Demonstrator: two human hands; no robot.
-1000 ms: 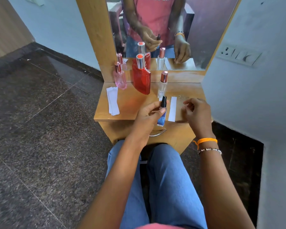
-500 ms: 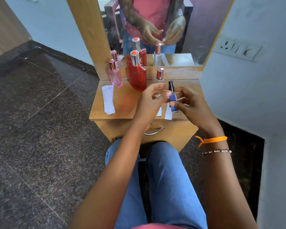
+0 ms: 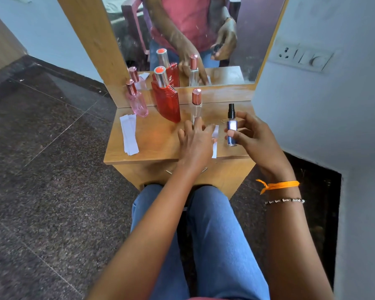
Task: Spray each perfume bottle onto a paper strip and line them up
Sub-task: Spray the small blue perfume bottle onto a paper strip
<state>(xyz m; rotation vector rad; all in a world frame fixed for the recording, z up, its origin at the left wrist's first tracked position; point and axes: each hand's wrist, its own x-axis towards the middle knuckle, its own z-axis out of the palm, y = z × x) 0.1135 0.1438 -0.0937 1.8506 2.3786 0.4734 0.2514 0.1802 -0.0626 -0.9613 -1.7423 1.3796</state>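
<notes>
Spraying was in hand: your right hand (image 3: 254, 135) gripped the blue bottle (image 3: 232, 132); your left hand (image 3: 195, 141), fingers spread, pinned the strip (image 3: 215, 132); next, aim the nozzle.

Back of surface (image 3: 152, 146) blocked: pink bottle (image 3: 136, 100), red bottle (image 3: 168, 100), clear bottle (image 3: 195, 107) stand in a row w/ the mirror (image 3: 225, 40) right behind. Stack of paper strips (image 3: 129, 134) takes the left edge. Open lane betw. stack and left hand (image 3: 195, 141), running up to the red bottle. Right side tight: wall (image 3: 312, 115) close beside, right hand (image 3: 256, 135) w/ blue spray bottle (image 3: 232, 128) fills it.
</notes>
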